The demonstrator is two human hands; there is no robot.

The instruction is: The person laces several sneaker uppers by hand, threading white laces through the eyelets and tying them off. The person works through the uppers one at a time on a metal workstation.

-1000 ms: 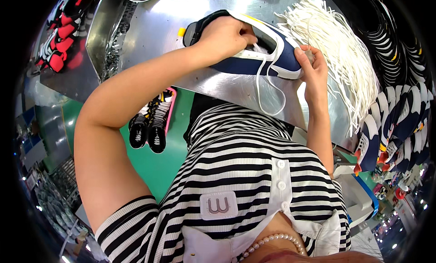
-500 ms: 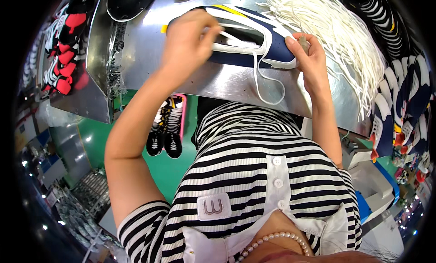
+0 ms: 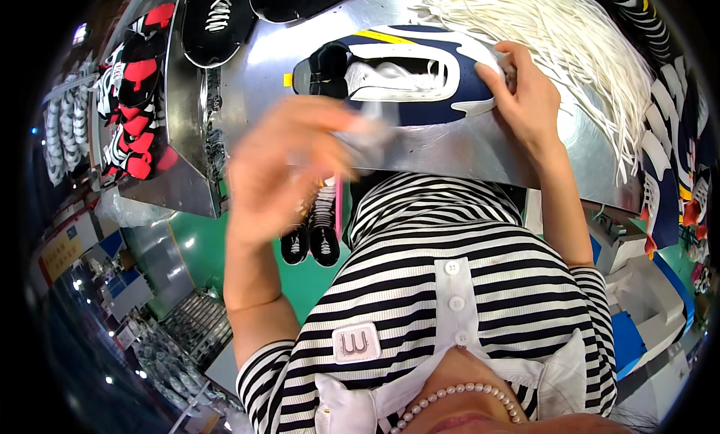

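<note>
A navy shoe upper with white trim and a yellow stripe lies sideways on the metal table. Its black-lined heel end is at the left, and white lace or tongue material shows in its opening. My right hand grips the right end, thumb on top and fingers curled over the edge; something greyish by the fingertips is mostly hidden. Below and left of the upper, my left hand is smeared by motion. From its closed fingertips a blurred white shoelace runs up to the opening.
A heap of white laces spreads at the far right. Black shoes sit at the far left, beside red-and-black pieces. More navy uppers hang off the right edge. Black shoes stand below the table's front edge.
My left hand has come down and toward me from the upper. The lace loop that hung in front is gone. My right hand keeps its hold on the right end.
</note>
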